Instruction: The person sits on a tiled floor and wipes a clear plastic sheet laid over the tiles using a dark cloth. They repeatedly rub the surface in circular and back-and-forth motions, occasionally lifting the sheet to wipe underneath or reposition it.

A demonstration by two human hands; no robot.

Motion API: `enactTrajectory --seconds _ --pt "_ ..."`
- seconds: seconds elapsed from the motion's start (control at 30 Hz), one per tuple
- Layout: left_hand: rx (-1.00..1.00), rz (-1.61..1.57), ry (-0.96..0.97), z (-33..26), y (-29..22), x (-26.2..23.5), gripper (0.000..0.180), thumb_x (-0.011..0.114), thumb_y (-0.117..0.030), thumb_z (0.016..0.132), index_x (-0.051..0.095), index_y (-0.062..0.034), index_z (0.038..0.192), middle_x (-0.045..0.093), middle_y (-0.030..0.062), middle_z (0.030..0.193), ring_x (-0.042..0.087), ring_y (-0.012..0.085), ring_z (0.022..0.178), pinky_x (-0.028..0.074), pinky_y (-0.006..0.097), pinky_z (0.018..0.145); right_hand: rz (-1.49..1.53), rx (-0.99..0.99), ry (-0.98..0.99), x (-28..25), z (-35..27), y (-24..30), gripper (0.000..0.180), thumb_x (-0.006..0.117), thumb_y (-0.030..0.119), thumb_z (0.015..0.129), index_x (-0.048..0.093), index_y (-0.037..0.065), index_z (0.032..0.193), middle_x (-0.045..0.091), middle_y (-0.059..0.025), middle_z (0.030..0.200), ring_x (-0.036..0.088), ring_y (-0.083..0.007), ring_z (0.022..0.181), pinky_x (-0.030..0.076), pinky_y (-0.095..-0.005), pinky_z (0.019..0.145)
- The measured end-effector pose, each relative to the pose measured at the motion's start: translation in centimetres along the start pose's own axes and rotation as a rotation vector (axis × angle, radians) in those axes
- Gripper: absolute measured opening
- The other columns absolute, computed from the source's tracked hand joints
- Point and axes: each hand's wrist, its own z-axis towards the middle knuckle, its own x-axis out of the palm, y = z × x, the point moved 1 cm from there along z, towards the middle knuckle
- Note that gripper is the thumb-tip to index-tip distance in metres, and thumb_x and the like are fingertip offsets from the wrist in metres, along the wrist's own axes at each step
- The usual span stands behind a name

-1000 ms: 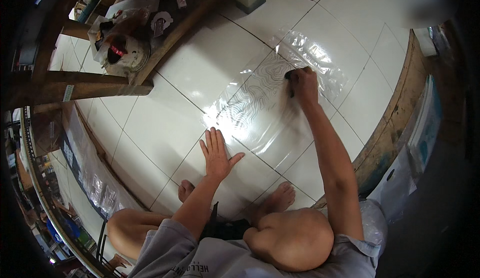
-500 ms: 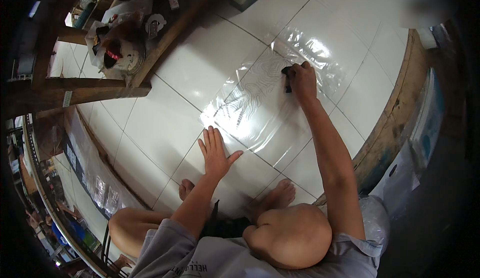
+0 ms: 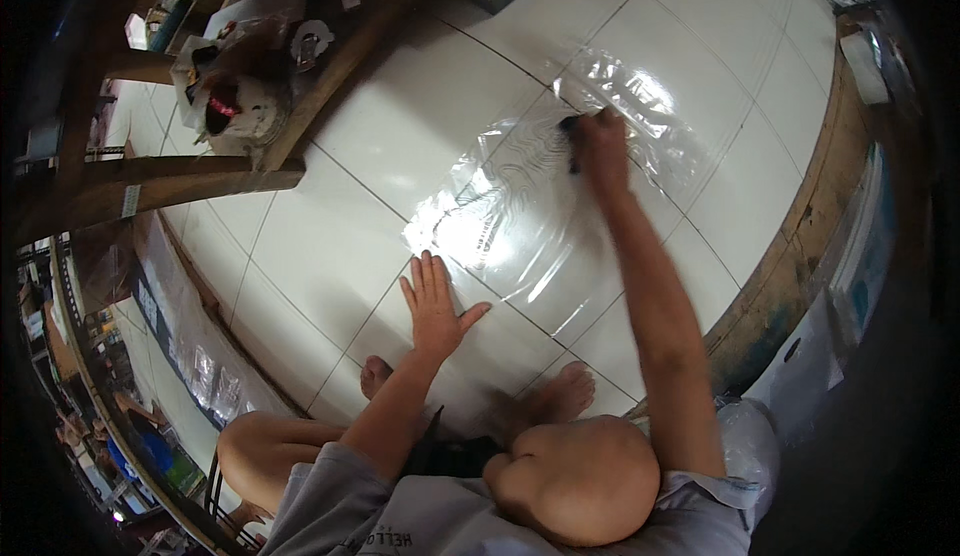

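drawing lines on a clear plastic sheet (image 3: 540, 216), right hand (image 3: 600, 146) closed around a dark marker (image 3: 570, 141), left hand (image 3: 435, 306) spread flat, holding nothing; near part undrawn.

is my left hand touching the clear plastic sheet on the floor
Touching. The head view shows the left hand lying flat, palm down, fingers spread, on the near edge of the clear plastic sheet.

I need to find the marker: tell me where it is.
Head view, upper centre-right: the marker is in the right hand, on the clear sheet over the floor tiles.
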Motion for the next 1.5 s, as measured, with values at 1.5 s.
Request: enactTrajectory --seconds 1.5 --pt "-0.019 -0.133 -0.049 -0.6 0.4 -0.8 0.118 0.075 -0.060 0.072 0.017 0.0056 0.151 0.014 0.0245 0.159 0.008 0.0408 0.149 0.005 0.060 0.117 -0.172 -0.586 0.785 -0.4 -15.6 8.5 0.006 0.060 0.006 0.081 0.065 0.004 0.084 0.061 -0.0127 0.099 0.054 -0.0316 0.103 0.046 -0.0385 0.094"
